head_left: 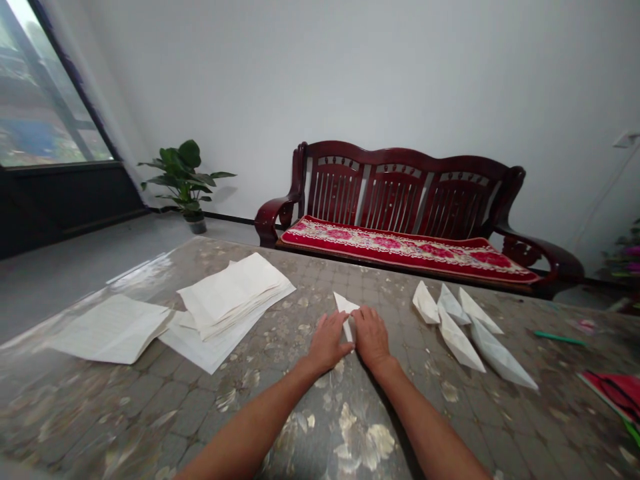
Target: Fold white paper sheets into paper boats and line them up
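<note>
A small piece of folded white paper [344, 302] lies on the table in front of me, its pointed tip showing beyond my fingers. My left hand [329, 341] grips its left side, fingers bent over it and thumb near the lower end. From the right, my right hand [370, 335] presses on the same paper with its fingers close together. Much of the paper is covered by both hands. Several folded paper boats [459, 341] rest in a cluster to the right of my hands.
A stack of white sheets [240, 293] and an open-leaved booklet [113, 328] lie on the patterned tabletop [200, 413] at left. At right are a green pen [559, 338] and a red item [613, 393]. A wooden bench [390, 200] and a potted plant [187, 177] stand beyond.
</note>
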`<control>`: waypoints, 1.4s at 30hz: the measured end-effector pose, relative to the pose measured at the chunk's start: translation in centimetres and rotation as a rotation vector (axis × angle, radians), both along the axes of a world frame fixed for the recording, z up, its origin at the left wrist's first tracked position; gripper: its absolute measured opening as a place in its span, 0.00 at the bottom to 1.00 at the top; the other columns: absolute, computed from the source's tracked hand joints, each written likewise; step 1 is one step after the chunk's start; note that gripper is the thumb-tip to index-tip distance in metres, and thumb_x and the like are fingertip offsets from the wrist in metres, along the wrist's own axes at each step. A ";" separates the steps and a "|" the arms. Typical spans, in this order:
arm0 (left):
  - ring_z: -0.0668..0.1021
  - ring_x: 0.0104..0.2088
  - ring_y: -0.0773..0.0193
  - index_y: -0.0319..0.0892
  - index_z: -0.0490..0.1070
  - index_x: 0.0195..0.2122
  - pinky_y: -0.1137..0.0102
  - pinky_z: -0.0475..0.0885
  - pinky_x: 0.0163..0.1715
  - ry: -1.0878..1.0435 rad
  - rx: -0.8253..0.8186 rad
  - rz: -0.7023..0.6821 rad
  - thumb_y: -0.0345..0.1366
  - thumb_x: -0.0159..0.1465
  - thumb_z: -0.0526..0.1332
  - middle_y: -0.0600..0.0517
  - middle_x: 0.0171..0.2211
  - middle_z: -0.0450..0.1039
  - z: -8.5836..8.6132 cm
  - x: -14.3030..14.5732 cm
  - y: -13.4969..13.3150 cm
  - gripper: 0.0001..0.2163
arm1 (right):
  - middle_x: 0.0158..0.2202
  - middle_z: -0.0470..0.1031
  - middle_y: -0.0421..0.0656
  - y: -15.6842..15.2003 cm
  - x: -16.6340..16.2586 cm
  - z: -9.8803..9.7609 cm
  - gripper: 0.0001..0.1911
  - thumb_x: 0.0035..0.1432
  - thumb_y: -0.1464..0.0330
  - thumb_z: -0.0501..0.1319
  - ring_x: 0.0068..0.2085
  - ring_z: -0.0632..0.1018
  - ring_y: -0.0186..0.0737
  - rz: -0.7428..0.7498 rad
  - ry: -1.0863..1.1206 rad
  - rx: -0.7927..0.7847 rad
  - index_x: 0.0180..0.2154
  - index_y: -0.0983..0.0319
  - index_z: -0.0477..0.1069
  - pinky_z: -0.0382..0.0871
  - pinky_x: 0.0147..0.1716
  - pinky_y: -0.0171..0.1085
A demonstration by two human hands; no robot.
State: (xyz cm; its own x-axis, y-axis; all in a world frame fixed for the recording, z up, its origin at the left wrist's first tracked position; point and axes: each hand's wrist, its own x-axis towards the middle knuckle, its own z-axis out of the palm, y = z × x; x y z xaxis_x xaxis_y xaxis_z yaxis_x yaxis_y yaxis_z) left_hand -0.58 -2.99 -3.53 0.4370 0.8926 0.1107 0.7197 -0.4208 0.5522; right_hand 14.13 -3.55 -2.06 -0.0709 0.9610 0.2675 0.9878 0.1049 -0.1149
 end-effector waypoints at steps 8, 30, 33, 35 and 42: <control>0.65 0.63 0.49 0.41 0.67 0.58 0.55 0.58 0.62 0.092 0.022 0.272 0.38 0.63 0.60 0.41 0.63 0.63 1.0 0.0 0.3 0.21 | 0.41 0.75 0.45 -0.2 0.9 -1.4 0.14 0.63 0.75 0.53 0.46 0.72 0.42 0.009 0.292 0.006 0.40 0.58 0.76 0.63 0.46 0.35; 0.78 0.36 0.66 0.43 0.68 0.48 0.68 0.74 0.44 -0.478 -0.071 0.264 0.23 0.58 0.57 0.51 0.44 0.76 0.5 3.4 1.8 0.17 | 0.43 0.78 0.47 0.5 0.9 -0.2 0.22 0.57 0.72 0.52 0.43 0.77 0.42 -0.200 0.515 -0.032 0.53 0.61 0.68 0.66 0.40 0.34; 0.79 0.35 0.67 0.42 0.63 0.53 0.68 0.73 0.42 -0.463 -0.065 0.377 0.26 0.60 0.59 0.48 0.48 0.75 1.3 3.5 1.3 0.19 | 0.45 0.77 0.47 -0.3 0.9 -0.4 0.20 0.57 0.74 0.50 0.45 0.76 0.41 -0.179 0.492 0.034 0.50 0.61 0.69 0.65 0.42 0.34; 0.80 0.35 0.65 0.41 0.60 0.55 0.68 0.73 0.40 -0.415 -0.099 0.428 0.31 0.60 0.61 0.47 0.48 0.75 1.8 3.7 1.4 0.21 | 0.47 0.76 0.47 -0.8 0.6 -0.7 0.20 0.59 0.73 0.49 0.47 0.75 0.41 -0.137 0.512 0.085 0.51 0.61 0.69 0.65 0.45 0.34; 0.80 0.41 0.59 0.42 0.67 0.49 0.68 0.70 0.41 -0.324 -0.069 0.387 0.32 0.63 0.56 0.48 0.42 0.78 2.4 4.1 2.0 0.13 | 0.50 0.75 0.46 -1.3 -0.3 -0.2 0.20 0.62 0.69 0.51 0.48 0.75 0.41 -0.134 0.547 0.126 0.55 0.58 0.68 0.66 0.44 0.35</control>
